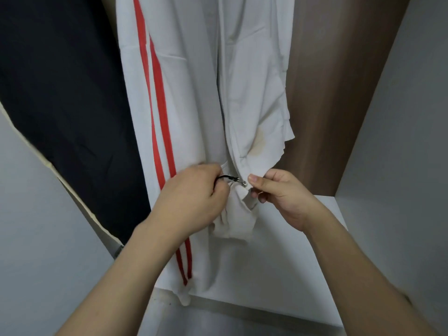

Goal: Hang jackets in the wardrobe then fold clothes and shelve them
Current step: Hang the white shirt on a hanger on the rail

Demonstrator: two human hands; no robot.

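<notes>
A white jacket (194,93) with two red stripes down its sleeve hangs inside the wardrobe, its front zipper running down the middle. My left hand (191,200) grips the black cord pull of the zipper slider (232,178) near the jacket's bottom. My right hand (278,192) pinches the lower right front edge of the jacket beside the slider. A yellowish stain marks the right front panel above my right hand.
A black garment (63,105) hangs to the left of the white jacket. The wardrobe has a brown back panel (339,93), a white right wall (400,141), a white left panel (36,226) and a white floor shelf (278,275).
</notes>
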